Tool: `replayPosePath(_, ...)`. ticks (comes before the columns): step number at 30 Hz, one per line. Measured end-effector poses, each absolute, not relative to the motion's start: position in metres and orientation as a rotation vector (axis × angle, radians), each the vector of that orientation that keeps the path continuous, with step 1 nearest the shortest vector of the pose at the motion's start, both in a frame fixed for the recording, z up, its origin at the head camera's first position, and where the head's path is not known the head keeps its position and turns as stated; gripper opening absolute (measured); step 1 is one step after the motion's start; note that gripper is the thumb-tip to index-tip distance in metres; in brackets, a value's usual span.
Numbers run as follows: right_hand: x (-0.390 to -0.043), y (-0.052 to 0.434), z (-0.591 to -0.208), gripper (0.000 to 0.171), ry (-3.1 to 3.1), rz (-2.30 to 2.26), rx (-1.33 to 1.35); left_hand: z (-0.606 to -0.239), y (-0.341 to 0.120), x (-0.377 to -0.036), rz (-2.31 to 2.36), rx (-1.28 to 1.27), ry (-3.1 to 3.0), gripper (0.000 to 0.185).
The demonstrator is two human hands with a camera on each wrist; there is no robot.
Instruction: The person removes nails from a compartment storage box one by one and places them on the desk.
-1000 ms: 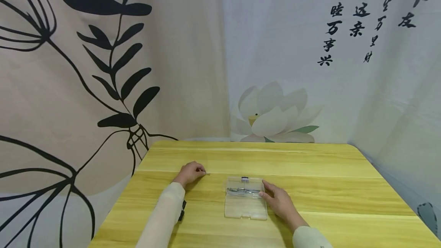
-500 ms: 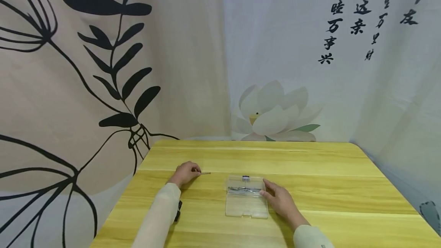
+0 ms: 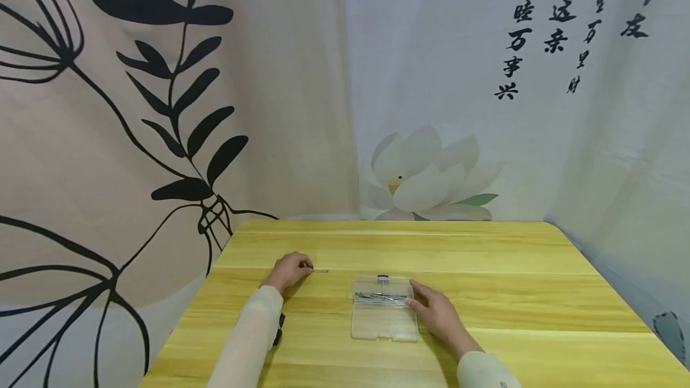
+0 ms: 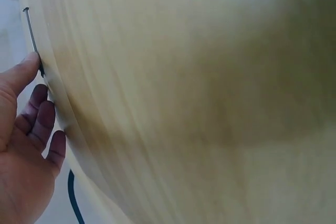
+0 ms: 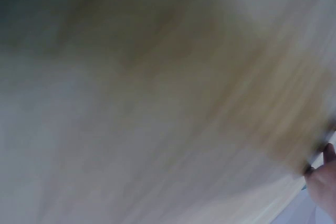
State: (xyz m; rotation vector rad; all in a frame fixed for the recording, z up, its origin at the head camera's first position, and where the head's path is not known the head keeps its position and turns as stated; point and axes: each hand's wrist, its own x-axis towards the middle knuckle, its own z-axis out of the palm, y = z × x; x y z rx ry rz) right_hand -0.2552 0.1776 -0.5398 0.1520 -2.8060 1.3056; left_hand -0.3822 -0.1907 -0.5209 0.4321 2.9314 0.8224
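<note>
At far left, a beige wall cloth (image 3: 162, 106) printed with black leaves, hanging beside the wooden table (image 3: 485, 256). On the table's left part, the left hand (image 3: 290, 270), knuckles up, fingers curled, pinching a thin metal nail (image 3: 321, 270) between thumb and fingertips. In the left wrist view the same nail (image 4: 31, 32) seen as a dark thin shaft with a small head at the far end, its near end clamped under the thumb, lying flat along the tabletop (image 4: 210, 103). Pointing right, toward the box, yet well apart from it. Below the left sleeve (image 3: 248, 340), a small black strap, partly hidden.

Near the middle, a clear plastic box (image 3: 384, 322), flat on the wood, with a small black clip (image 3: 383, 278) at its far edge. Inside, across the far half, a bundle of more nails (image 3: 380, 298), lying crosswise.

Just right of the box, the right hand (image 3: 439, 316), fingers relaxed and only slightly bent, fingertips touching the box's right edge, gripping nothing. Right wrist view blurred; only a bit of hand (image 5: 324, 184) at the lower right corner.

Behind, at right, a pale cloth (image 3: 593, 136) with a lotus flower (image 3: 426, 175) and black brush writing (image 3: 560, 23).
</note>
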Motion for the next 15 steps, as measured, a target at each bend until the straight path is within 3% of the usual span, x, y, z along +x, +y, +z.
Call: replayPosePath(15, -0.253, 0.177, -0.536, 0.054, -2.81, 1.286, 0.144, -0.512, -0.196, -0.376, 0.974, 0.4, 2.913, 0.01)
